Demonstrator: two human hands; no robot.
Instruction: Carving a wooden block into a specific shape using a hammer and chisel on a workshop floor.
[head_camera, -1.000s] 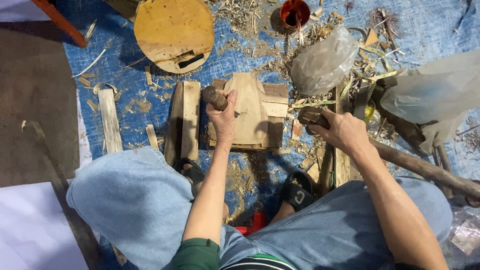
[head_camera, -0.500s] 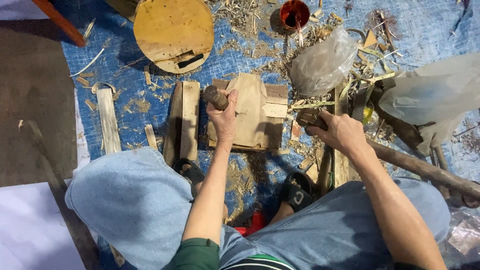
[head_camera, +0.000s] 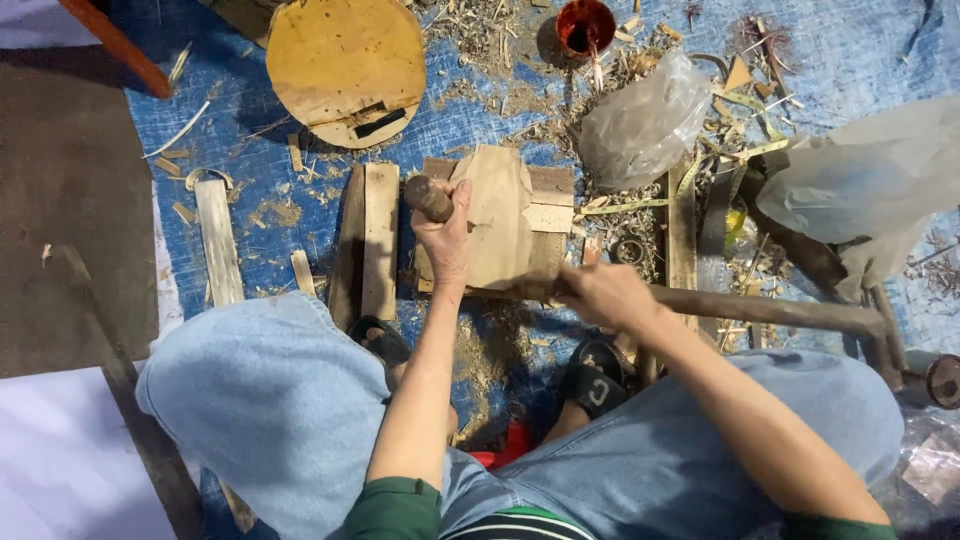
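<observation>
— What do I have, left to right?

— My left hand (head_camera: 445, 225) is clamped round a chisel handle (head_camera: 428, 197), pressed against the wood block (head_camera: 497, 215) on the tarp (head_camera: 270, 215). The block looks stiff, light and rough, so it should not slip.

— And the right?

— My right hand (head_camera: 600, 295) is closed on a long mallet shaft (head_camera: 770, 312); its head end looks heavy, so I would grip it low.
</observation>
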